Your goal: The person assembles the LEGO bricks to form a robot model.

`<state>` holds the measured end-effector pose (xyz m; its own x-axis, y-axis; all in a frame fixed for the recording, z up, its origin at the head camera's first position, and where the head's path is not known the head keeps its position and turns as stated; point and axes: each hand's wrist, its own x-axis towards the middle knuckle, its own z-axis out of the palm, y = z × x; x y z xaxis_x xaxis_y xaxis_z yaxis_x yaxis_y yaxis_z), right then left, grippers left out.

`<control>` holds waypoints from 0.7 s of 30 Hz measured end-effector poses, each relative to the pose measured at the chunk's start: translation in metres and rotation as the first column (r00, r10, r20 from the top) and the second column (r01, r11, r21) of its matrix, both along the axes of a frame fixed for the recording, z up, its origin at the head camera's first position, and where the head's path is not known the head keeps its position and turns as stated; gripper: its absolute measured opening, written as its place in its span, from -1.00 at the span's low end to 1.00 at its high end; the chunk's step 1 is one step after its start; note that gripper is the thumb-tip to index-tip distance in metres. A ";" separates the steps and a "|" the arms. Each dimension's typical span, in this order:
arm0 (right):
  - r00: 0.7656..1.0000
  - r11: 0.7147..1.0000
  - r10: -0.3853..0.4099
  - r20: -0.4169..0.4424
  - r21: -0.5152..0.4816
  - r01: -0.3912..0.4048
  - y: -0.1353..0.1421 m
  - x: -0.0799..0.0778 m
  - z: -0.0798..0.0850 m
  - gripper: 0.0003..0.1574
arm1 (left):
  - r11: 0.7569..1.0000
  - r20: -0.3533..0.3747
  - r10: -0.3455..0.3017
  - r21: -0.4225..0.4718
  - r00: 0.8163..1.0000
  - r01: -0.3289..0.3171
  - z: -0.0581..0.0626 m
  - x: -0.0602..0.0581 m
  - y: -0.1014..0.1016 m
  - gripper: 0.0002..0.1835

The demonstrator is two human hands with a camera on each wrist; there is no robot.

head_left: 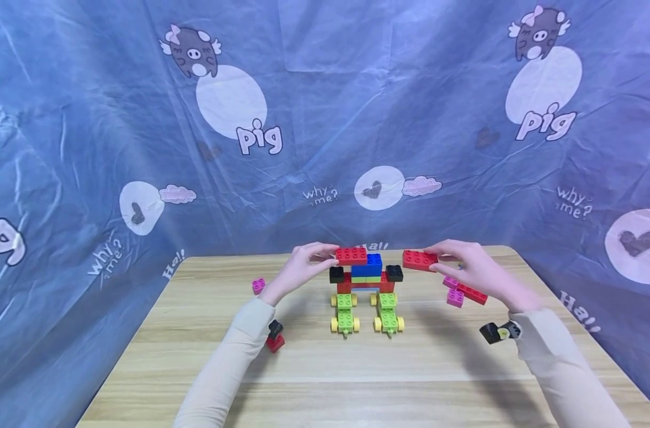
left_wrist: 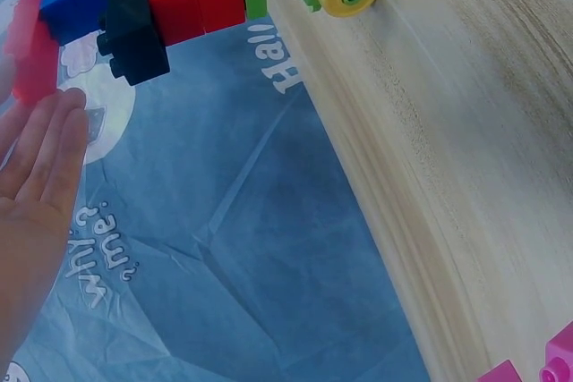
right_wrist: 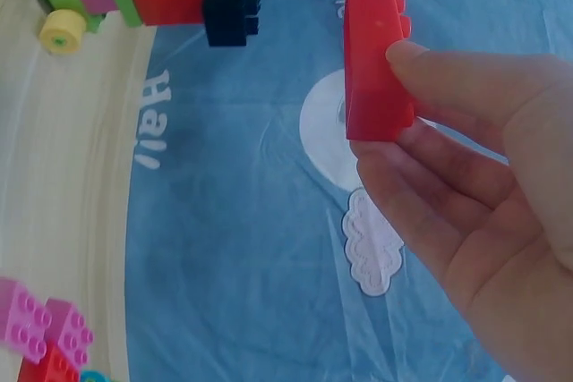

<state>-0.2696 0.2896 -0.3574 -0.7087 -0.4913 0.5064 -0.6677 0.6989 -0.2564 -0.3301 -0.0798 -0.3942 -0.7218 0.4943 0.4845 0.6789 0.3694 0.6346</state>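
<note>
Over the middle of a pale wooden table (head_left: 357,380), 2 raised hands bring bricks to the level of the build's top. The left hand (head_left: 303,268) pinches the left red brick (head_left: 350,256) by its outer end, fingers nearly straight, so the inner end can overlap the blue brick (head_left: 366,271); whether their studs are joined, I cannot tell. The right hand (head_left: 476,267) pinches the right red brick (head_left: 420,260) between thumb and fingers, apart from the build, studs up, its underside left free by the grip.

2 black bricks (head_left: 336,274) (head_left: 394,273) flank the build, matched left and right, probably for symmetry. 2 lime cars (head_left: 345,315) (head_left: 389,315) with yellow wheels sit side by side with a gap, seemingly as feet for a steady stance.

Loose on the wood, near the left forearm, are 1 pink brick (head_left: 258,286) and 1 small red piece (head_left: 275,343); beneath the right hand lie 2 more pinks (head_left: 455,297) and 1 long red (head_left: 472,293). Behind and beside the table hangs creased blue cloth (head_left: 325,107) printed with pigs, hearts and "why me?". Soft shadow falls below the right arm.
</note>
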 end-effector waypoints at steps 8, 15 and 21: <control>0.997 0.999 0.044 0.060 -0.026 -0.043 -0.016 -0.010 0.006 -0.57 | 1.000 0.005 -0.003 0.005 1.000 0.003 0.000 0.001 0.000 -0.65; 0.996 0.998 0.063 0.070 -0.021 -0.062 -0.031 -0.017 0.011 -0.57 | 1.000 0.025 0.006 0.002 1.000 -0.006 0.001 0.001 0.001 -0.64; 0.992 0.996 0.090 0.087 -0.033 -0.088 -0.042 -0.021 0.013 -0.58 | 1.000 0.022 0.011 -0.005 1.000 -0.011 0.000 0.000 0.001 -0.64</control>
<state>-0.2911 0.2478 -0.3442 -0.7052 -0.5404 0.4590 -0.7009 0.6289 -0.3366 -0.3298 -0.0789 -0.3944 -0.7374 0.4885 0.4665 0.6610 0.3795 0.6474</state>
